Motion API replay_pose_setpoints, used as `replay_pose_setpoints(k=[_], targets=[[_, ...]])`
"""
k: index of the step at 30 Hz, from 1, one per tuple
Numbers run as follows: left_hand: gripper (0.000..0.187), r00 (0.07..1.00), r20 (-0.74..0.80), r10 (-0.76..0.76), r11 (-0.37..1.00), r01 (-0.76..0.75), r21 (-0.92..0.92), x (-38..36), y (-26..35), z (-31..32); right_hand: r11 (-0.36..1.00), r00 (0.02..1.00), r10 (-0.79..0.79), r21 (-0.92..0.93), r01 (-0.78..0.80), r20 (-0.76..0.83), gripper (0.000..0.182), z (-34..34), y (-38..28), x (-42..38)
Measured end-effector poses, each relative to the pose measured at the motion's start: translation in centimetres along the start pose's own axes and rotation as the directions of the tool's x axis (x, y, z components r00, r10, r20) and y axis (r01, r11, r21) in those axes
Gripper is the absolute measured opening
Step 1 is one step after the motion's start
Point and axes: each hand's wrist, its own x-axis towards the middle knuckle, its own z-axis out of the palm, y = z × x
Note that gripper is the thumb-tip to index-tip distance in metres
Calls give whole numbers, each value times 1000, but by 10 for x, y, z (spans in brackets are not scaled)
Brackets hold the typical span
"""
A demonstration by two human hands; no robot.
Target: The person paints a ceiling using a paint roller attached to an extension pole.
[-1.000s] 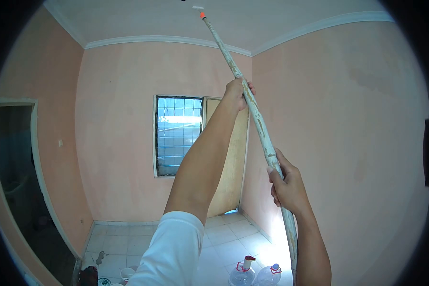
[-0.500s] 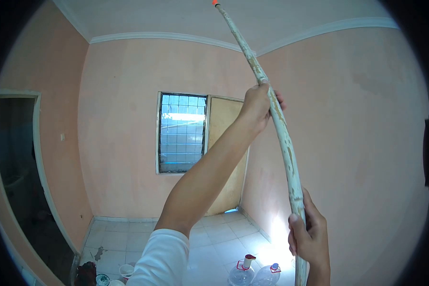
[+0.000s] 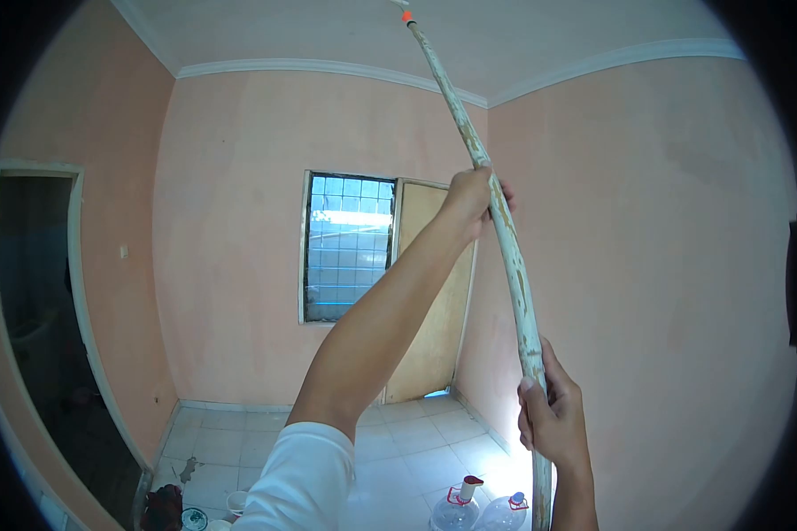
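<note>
A long bamboo pole (image 3: 515, 274), pale with worn and peeling paint, slants up and away toward the ceiling. At its far tip is an orange fitting (image 3: 406, 16) with a thin white piece above, cut off by the top edge. My left hand (image 3: 475, 196), arm stretched out from a white sleeve, is wrapped around the pole at mid-height. Lower down, my right hand (image 3: 558, 418) closes round the same pole, thumb along its near side. The pole's bottom end runs out of view.
Two clear water jugs (image 3: 502, 515) stand on the tiled floor (image 3: 398, 451), one with a red-topped pump (image 3: 471, 482). Paint containers (image 3: 194, 519) and a dark red bundle (image 3: 163, 508) lie lower left. Around are peach walls (image 3: 230, 265), a barred window (image 3: 349, 248), a wooden door (image 3: 429, 327) and a doorway (image 3: 40, 292).
The pole's lower part and both hands have shifted left in view. Its tip sits slightly lower, so the orange fitting and a white piece above it show more. Both grips are unchanged.
</note>
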Motion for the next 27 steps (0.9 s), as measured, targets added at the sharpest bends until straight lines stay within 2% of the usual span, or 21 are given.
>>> replay_pose_setpoints(k=[5,10,17,27], targets=[[29,998,55,-32,999,31,18,-12,15,-3,999,999,47,-9,-47,-19,61,13,-11,-4],[29,1000,13,21,1000,-21,-8,-4,10,-7,997,997,70,24,-71,9,63,12,-3,10],[27,1000,-1,13,1000,-13,-6,7,0,-10,994,995,100,38,-100,-3,63,4,17,25],[27,999,-20,30,997,-32,-74,23,-10,-13,999,998,12,42,-14,57,62,-11,29,39]])
